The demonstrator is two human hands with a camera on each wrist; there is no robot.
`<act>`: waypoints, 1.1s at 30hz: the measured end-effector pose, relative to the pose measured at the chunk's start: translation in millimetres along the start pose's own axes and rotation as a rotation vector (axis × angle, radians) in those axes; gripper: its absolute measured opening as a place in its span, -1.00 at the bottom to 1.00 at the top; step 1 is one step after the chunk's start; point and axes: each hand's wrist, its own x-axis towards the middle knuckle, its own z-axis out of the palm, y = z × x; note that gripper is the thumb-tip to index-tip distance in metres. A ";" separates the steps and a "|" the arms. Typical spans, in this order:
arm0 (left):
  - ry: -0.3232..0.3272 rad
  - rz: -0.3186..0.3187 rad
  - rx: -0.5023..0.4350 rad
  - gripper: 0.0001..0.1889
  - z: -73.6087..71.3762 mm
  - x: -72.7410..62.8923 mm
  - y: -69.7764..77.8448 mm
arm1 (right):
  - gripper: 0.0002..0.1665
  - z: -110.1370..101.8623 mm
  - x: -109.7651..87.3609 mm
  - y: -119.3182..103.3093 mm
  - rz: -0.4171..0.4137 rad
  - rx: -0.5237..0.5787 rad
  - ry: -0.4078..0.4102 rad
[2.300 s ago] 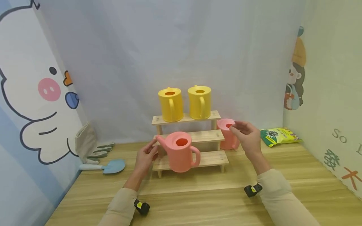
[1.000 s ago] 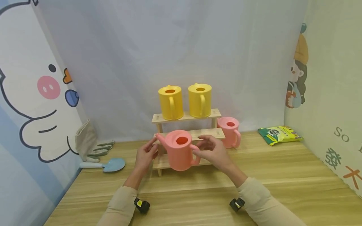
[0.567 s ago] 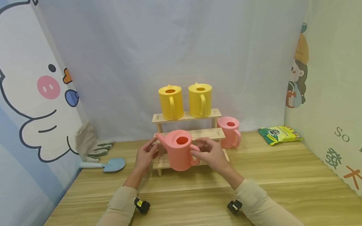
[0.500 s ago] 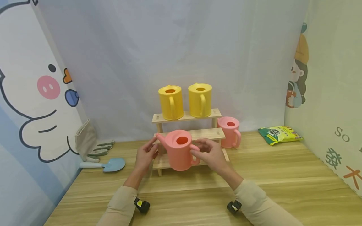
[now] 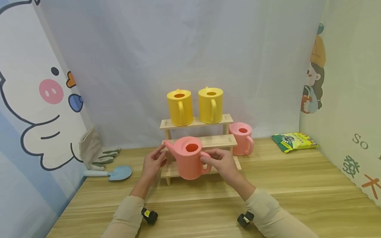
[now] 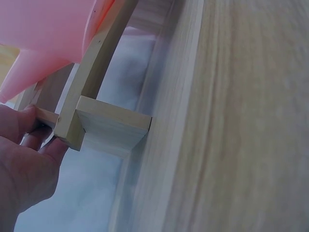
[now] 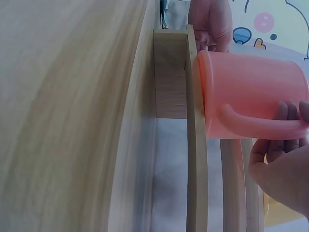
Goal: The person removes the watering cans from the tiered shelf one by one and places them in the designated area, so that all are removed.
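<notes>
A pink watering can [image 5: 189, 162] stands on the lowest step of a three-step wooden stand [image 5: 218, 141], spout to the left, handle to the right. My right hand [image 5: 221, 164] pinches its handle, thumb in front; the right wrist view shows the fingers behind the handle [image 7: 260, 123]. At the stand's left end my left hand [image 5: 152, 164] holds the wooden side piece [image 6: 47, 116] between thumb and fingers, just below the spout [image 6: 34, 70]. Two yellow watering cans [image 5: 180, 110] occupy the top step. Behind the stand's right end is another pink watering can [image 5: 241, 142].
At the left lie a blue hand trowel [image 5: 119, 173] and a pair of gloves [image 5: 92, 150] leaning on the wall. A green and yellow packet [image 5: 294, 142] rests at the back right of the wooden table [image 5: 282, 185]. A pale curtain [image 5: 125, 66] hangs behind.
My right hand has come left from beside the rear pink watering can to the front one's handle, its fingers closing on it. My left hand and the cans have stayed in place.
</notes>
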 end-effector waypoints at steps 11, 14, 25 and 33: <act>-0.010 0.001 -0.008 -0.56 -0.4 0.6 -0.5 | -0.69 4.3 -0.7 -0.3 0.047 0.058 0.057; -0.001 0.010 -0.016 -0.57 0.2 1.1 -1.7 | -0.70 5.2 -0.5 0.0 0.047 0.050 0.086; 0.011 0.004 -0.036 -0.58 1.8 0.7 0.6 | -0.73 6.0 -0.7 -2.2 0.035 0.038 0.122; 0.014 0.001 -0.024 -0.57 0.8 0.4 0.2 | -0.73 2.7 -0.7 -7.4 0.042 0.024 0.086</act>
